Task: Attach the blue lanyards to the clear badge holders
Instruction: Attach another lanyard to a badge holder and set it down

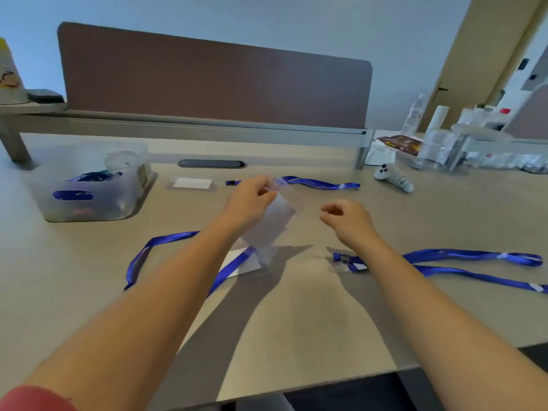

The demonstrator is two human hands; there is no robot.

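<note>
clear badge holder (277,223) hangs below the left hand (252,200) grip.

Both forearms are bare from wrist to elbow. A red sleeve (32,398) covers the left upper arm; neither hand shows a glove.

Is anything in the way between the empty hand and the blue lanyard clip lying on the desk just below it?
Nothing visible blocks it. The right hand hovers with loosely curled fingers holding nothing, and the lanyard clip lies on the desk just below, with bare desk between them. The left hand holds a clear badge holder off to the side.
</note>
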